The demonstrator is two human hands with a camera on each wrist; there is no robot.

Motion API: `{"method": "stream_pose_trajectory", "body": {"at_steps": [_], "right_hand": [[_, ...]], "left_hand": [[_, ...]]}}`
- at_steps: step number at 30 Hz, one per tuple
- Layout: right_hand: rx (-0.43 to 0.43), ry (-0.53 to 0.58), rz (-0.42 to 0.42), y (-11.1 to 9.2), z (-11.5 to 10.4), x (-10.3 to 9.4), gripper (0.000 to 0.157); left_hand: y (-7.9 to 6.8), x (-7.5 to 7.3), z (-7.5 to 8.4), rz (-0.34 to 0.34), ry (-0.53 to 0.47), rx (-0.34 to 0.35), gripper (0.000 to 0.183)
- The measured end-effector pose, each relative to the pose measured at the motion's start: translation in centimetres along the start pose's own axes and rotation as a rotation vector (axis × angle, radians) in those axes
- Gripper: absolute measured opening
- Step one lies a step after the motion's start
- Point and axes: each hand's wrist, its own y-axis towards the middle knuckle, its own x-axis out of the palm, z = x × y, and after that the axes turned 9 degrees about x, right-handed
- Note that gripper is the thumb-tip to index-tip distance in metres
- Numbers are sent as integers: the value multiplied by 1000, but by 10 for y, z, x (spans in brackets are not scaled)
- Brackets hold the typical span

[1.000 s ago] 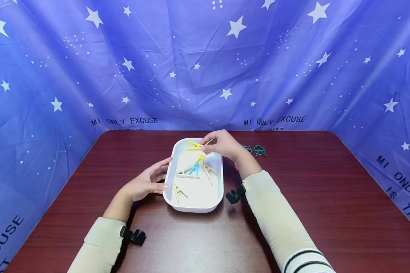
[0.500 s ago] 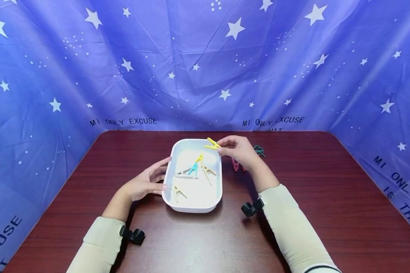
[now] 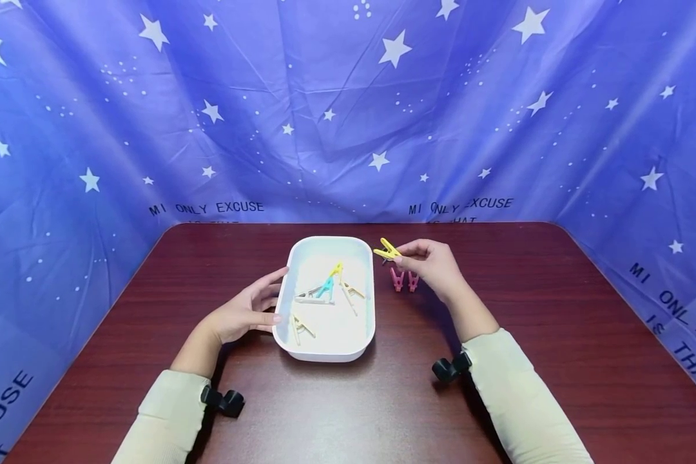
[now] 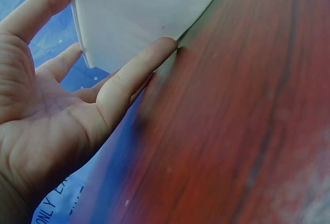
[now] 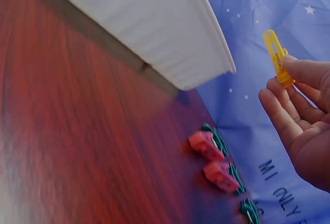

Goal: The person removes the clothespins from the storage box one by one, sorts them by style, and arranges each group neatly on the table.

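Note:
My right hand (image 3: pixel 432 261) pinches a yellow clothespin (image 3: pixel 387 249) between thumb and fingers, just right of the tray's far right corner. In the right wrist view the same yellow clothespin (image 5: pixel 276 54) stands up from the fingertips. My left hand (image 3: pixel 245 312) rests along the left side of the white plastic tray (image 3: pixel 333 335), fingers extended and touching its outer wall (image 4: pixel 134 18). Inside the tray lie another yellow clothespin (image 3: pixel 338 269), a light-blue one (image 3: pixel 327 287), a whitish one (image 3: pixel 316 299) and two beige ones (image 3: pixel 352 295).
Two pink clothespins (image 3: pixel 405 281) stand side by side on the table right of the tray, under my right hand. Several green clips (image 5: pixel 250 211) lie beyond them, mostly covered by the hand in the head view. A blue star-printed curtain (image 3: pixel 325 96) backs the dark red table (image 3: pixel 557 335).
My right hand has carried the yellow clothespin rightward from over the tray to beyond its right rim, uncovering the pink clothespins. The left hand has stayed at the tray's side.

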Motion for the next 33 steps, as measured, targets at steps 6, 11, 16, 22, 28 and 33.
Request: {"method": "stream_pose_trajectory", "body": {"at_steps": [6, 11, 16, 22, 28, 33], "right_hand": [[0, 37, 45, -6, 8, -12, 29], [10, 68, 80, -11, 15, -21, 30], [22, 79, 116, -14, 23, -29, 29], [37, 104, 147, -18, 34, -39, 27], [100, 65, 186, -22, 40, -47, 27], [161, 30, 210, -24, 44, -53, 25]], "left_hand": [[0, -1, -2, 3, -3, -5, 96], [0, 0, -1, -5, -1, 12, 98], [0, 1, 0, -4, -2, 12, 98], [0, 1, 0, -6, 2, 16, 97], [0, 0, 0, -10, 3, 25, 98], [0, 1, 0, -6, 6, 15, 98]]}}
